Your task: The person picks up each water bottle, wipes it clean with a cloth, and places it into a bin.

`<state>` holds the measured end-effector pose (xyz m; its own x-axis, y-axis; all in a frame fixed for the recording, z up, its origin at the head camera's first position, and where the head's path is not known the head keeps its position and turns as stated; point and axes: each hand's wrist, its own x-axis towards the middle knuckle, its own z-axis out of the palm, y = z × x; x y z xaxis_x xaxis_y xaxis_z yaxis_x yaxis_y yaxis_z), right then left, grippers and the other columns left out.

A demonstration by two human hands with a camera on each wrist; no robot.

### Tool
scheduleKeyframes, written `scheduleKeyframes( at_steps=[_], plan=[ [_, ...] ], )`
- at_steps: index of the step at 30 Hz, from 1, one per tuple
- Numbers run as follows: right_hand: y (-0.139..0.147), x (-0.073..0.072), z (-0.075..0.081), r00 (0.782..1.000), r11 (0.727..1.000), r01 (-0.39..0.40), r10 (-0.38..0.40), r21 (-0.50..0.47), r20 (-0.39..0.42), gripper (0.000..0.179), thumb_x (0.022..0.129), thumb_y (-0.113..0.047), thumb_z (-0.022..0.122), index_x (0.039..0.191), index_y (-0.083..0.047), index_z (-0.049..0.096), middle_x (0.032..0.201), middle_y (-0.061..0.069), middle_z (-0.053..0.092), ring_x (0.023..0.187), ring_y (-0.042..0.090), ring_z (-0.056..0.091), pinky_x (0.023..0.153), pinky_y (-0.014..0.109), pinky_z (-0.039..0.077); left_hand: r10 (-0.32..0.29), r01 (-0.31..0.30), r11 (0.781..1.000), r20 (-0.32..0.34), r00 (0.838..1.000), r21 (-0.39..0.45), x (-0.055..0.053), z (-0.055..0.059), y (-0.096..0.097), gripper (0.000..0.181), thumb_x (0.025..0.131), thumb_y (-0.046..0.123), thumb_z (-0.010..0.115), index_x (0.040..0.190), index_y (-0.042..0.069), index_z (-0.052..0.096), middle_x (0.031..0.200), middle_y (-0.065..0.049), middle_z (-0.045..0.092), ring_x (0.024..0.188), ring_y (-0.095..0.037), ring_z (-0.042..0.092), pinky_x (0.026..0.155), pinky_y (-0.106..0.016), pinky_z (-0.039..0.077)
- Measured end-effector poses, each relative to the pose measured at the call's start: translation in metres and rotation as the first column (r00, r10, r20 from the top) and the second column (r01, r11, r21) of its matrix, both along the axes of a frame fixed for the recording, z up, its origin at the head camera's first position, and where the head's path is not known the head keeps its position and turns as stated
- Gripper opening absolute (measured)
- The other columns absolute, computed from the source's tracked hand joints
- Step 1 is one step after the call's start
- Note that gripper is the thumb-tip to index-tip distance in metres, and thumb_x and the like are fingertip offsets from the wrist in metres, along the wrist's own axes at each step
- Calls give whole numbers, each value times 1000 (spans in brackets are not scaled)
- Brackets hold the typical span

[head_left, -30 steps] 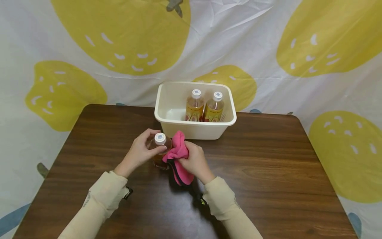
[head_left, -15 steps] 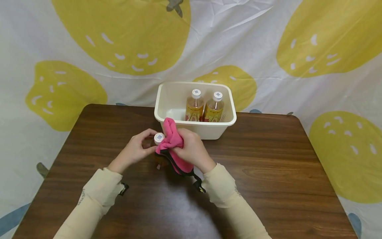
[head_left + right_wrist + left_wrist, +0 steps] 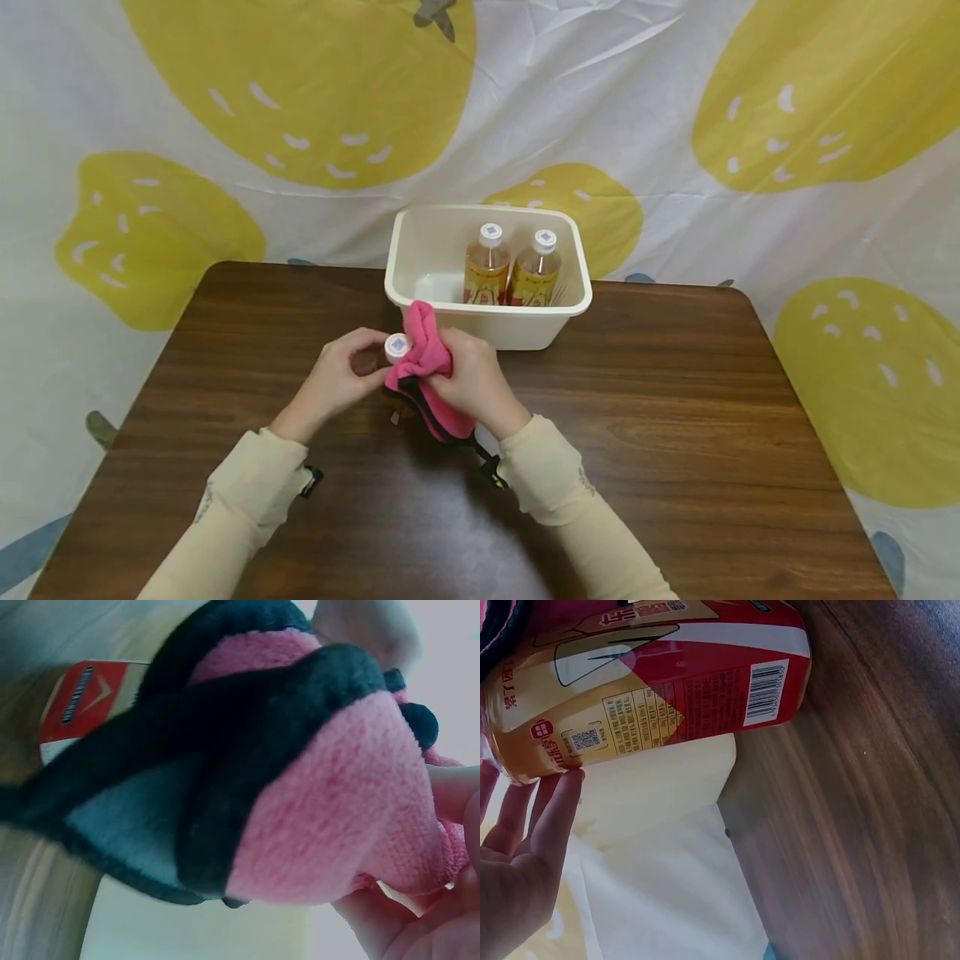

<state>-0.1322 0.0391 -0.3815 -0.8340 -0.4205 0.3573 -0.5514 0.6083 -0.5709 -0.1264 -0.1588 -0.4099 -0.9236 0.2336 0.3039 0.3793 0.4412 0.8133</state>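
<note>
A drink bottle with a white cap (image 3: 397, 347) stands on the table, in front of the tub. Its red and yellow label (image 3: 667, 690) faces the left wrist camera. My left hand (image 3: 337, 375) holds the bottle near its shoulder, thumb and fingers curving round it. In my right hand (image 3: 480, 379) is a bunched pink plush cloth with black trim (image 3: 427, 354). The cloth lies against the bottle's right side and hides much of its body in the head view. The right wrist view shows the fuzzy pink fabric (image 3: 337, 802) close up, pinched between fingers and thumb.
Behind the hands is a cream plastic tub (image 3: 487, 329) with two similar bottles, one (image 3: 486, 271) beside the other (image 3: 534, 275), on its right side. The brown wooden table (image 3: 675, 433) runs back to a lemon-patterned curtain (image 3: 337, 217).
My right hand has brought the cloth left and slightly up, so that it covers more of the bottle. My left hand keeps its hold, shifted slightly left.
</note>
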Motion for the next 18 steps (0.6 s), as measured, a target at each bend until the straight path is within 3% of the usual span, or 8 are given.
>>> scheduleKeyframes(
  at_steps=[11, 15, 18],
  plan=[
    [5, 8, -22, 999, 998, 39, -37, -58, 25, 18, 68, -8, 74, 76, -6, 57, 69, 4, 60, 62, 18, 56, 58, 33, 47, 27, -32, 995, 49, 998, 97, 2, -2, 0, 31, 70, -2, 74, 98, -7, 62, 95, -19, 63, 85, -3, 54, 76, -38, 52],
    [7, 8, -27, 999, 997, 42, -41, -58, 27, 18, 67, -6, 72, 73, -7, 55, 66, 4, 59, 60, 18, 54, 55, 32, 46, 30, -41, 992, 88, 996, 118, 2, -3, 1, 31, 71, -1, 74, 99, -6, 62, 97, -19, 62, 89, -11, 55, 78, -38, 51],
    [10, 9, -39, 997, 999, 42, -41, -12, 60, 19, 65, -2, 69, 75, -7, 54, 67, 4, 58, 60, 18, 53, 54, 31, 46, 30, -43, 992, 102, 994, 122, 2, -3, 2, 31, 71, -2, 73, 100, -6, 61, 98, -20, 61, 91, -17, 55, 78, -39, 51]
  ],
)
